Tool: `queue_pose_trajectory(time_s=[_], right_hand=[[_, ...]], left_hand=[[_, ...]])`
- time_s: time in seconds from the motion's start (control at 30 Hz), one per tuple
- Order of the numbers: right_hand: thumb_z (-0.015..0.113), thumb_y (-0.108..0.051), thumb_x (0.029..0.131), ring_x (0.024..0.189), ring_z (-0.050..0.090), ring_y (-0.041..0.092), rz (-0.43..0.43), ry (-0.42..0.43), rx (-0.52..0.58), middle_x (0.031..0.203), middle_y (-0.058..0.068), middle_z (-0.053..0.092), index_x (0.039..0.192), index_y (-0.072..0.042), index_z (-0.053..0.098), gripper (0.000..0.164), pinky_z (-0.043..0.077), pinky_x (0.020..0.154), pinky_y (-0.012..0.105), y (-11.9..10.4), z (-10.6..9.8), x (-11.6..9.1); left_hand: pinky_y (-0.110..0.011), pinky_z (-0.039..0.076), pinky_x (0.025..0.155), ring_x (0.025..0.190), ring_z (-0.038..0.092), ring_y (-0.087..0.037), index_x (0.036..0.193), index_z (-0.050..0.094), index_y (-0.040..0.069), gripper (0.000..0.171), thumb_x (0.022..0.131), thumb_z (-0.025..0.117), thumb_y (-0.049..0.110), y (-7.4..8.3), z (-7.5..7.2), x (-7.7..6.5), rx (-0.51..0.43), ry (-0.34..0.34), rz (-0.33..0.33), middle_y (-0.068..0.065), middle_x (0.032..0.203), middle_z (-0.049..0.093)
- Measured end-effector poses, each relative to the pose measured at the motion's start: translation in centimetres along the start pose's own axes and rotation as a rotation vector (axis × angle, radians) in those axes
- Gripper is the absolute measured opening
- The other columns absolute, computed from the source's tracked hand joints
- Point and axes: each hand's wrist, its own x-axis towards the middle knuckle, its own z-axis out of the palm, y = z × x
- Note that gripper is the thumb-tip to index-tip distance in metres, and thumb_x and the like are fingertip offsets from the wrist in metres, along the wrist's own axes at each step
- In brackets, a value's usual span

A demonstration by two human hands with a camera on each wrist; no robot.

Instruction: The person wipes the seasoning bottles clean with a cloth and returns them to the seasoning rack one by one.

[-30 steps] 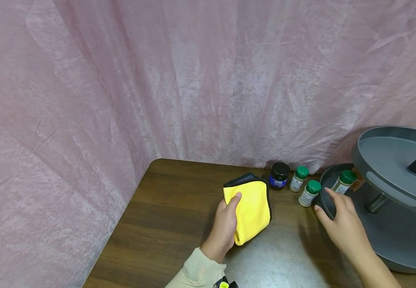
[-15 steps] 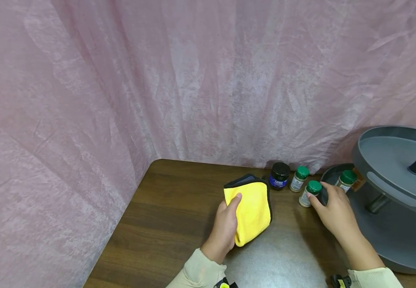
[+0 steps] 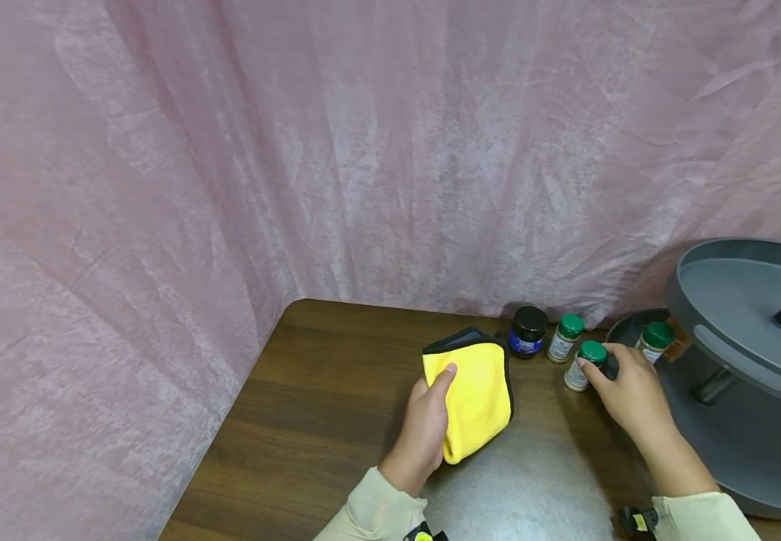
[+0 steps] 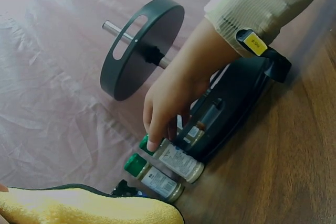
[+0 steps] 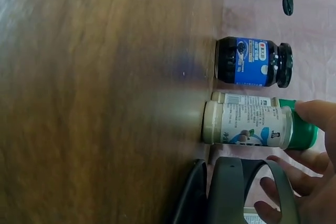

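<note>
Yellow cloth (image 3: 477, 398) gripped in the left hand (image 3: 424, 421), thumb laid on top, held over the bench (image 3: 323, 376). The green cap (image 3: 593, 350) of the front jar (image 3: 575, 376) is pinched by the right hand (image 3: 637, 394), thumb on one side, fingers on the other; jar seen upright, base apparently on the bench. It is flanked by the back jar (image 3: 561, 346) and, farther left, the black-lidded jar (image 3: 527, 343); the lower tray (image 3: 755, 458) lies just to its right, with another green-capped jar (image 3: 652, 345) in it, overhung by the upper tray (image 3: 735, 289).

Risks, as judged: grip is on the cap only, so the jar could be swung or dropped if the cap is loose or slick. The back jar could be knocked over if the front one is tilted that way. The spare fingers could be snagged on the tray handle (image 5: 286, 190), seen close by in the right wrist view; whether it is touched cannot be told
</note>
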Motion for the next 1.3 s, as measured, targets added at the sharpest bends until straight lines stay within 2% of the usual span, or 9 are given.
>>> queue_pose_trajectory(time_s=[0.27,0.5,0.6,0.67,0.7,0.77,0.87,1.1,1.3], right_hand=[[0.06,-0.044,0.099,0.113,0.056,0.058,0.059,0.048,0.059,0.127,0.036,0.06,0.135,0.004,0.051,0.06,0.045,0.089,0.066,-1.3,-0.2,-1.0],[0.062,-0.045,0.099,0.116,0.058,0.052,0.066,0.091,0.199,0.127,0.031,0.063,0.138,-0.003,0.052,0.058,0.046,0.085,0.061,-3.3,-0.4,-2.0],[0.065,-0.043,0.098,0.104,0.063,0.032,0.037,0.12,0.238,0.121,0.023,0.068,0.135,-0.007,0.056,0.052,0.047,0.081,0.042,-4.0,-0.2,-2.4],[0.066,-0.04,0.097,0.099,0.061,0.014,0.007,0.129,0.26,0.117,0.017,0.07,0.133,-0.01,0.058,0.048,0.045,0.08,0.031,-4.5,0.1,-2.8],[0.067,-0.04,0.097,0.099,0.059,0.01,-0.005,0.129,0.266,0.118,0.015,0.07,0.133,-0.011,0.058,0.047,0.044,0.079,0.027,-4.7,0.3,-2.9],[0.068,-0.038,0.097,0.101,0.058,0.006,-0.038,0.122,0.287,0.12,0.011,0.069,0.133,-0.012,0.059,0.045,0.045,0.083,0.027,-5.2,0.7,-3.2],[0.068,-0.036,0.097,0.109,0.058,0.013,-0.087,0.103,0.298,0.124,0.008,0.067,0.133,-0.013,0.059,0.044,0.047,0.089,0.032,-5.8,1.4,-3.5],[0.071,-0.028,0.096,0.1,0.056,-0.011,-0.199,0.019,0.389,0.117,0.001,0.065,0.13,-0.013,0.061,0.039,0.048,0.086,0.008,-6.9,2.5,-4.2],[0.071,-0.024,0.096,0.099,0.063,0.001,-0.254,-0.094,0.477,0.114,-0.002,0.063,0.128,-0.017,0.062,0.034,0.053,0.084,0.016,-8.2,3.3,-4.7]], left_hand=[[-0.029,0.055,0.083,0.095,0.067,-0.015,0.125,0.053,0.009,0.045,0.099,0.058,0.045,-0.1,0.3,0.0,-0.012,0.002,-0.006,-0.006,0.108,0.066],[-0.029,0.055,0.083,0.097,0.067,-0.016,0.126,0.053,0.009,0.046,0.1,0.058,0.045,-0.2,0.4,0.0,-0.016,-0.012,0.001,-0.007,0.11,0.067],[-0.029,0.055,0.085,0.099,0.067,-0.016,0.129,0.053,0.01,0.045,0.1,0.057,0.044,-0.4,0.5,0.1,-0.022,-0.011,0.01,-0.007,0.113,0.067],[-0.029,0.055,0.085,0.1,0.067,-0.016,0.131,0.053,0.011,0.045,0.101,0.057,0.044,-0.4,0.6,0.1,-0.025,-0.006,0.021,-0.007,0.115,0.067],[-0.029,0.055,0.085,0.101,0.067,-0.016,0.132,0.052,0.011,0.045,0.101,0.057,0.044,-0.5,0.6,0.1,-0.027,-0.001,0.026,-0.007,0.115,0.067],[-0.029,0.055,0.086,0.102,0.067,-0.016,0.134,0.052,0.012,0.045,0.101,0.056,0.044,-0.5,0.7,0.1,-0.03,0.009,0.04,-0.007,0.117,0.067],[-0.03,0.055,0.087,0.103,0.067,-0.016,0.136,0.051,0.014,0.045,0.102,0.055,0.044,-0.5,0.7,0.1,-0.035,0.014,0.054,-0.008,0.119,0.067],[-0.034,0.055,0.093,0.114,0.066,-0.02,0.141,0.047,0.018,0.047,0.103,0.052,0.046,-0.2,0.3,0.1,-0.058,-0.027,0.072,-0.009,0.129,0.064],[-0.034,0.056,0.092,0.114,0.066,-0.021,0.141,0.045,0.018,0.05,0.103,0.051,0.049,0.1,0.1,-0.1,-0.043,-0.038,0.075,-0.01,0.13,0.063]])
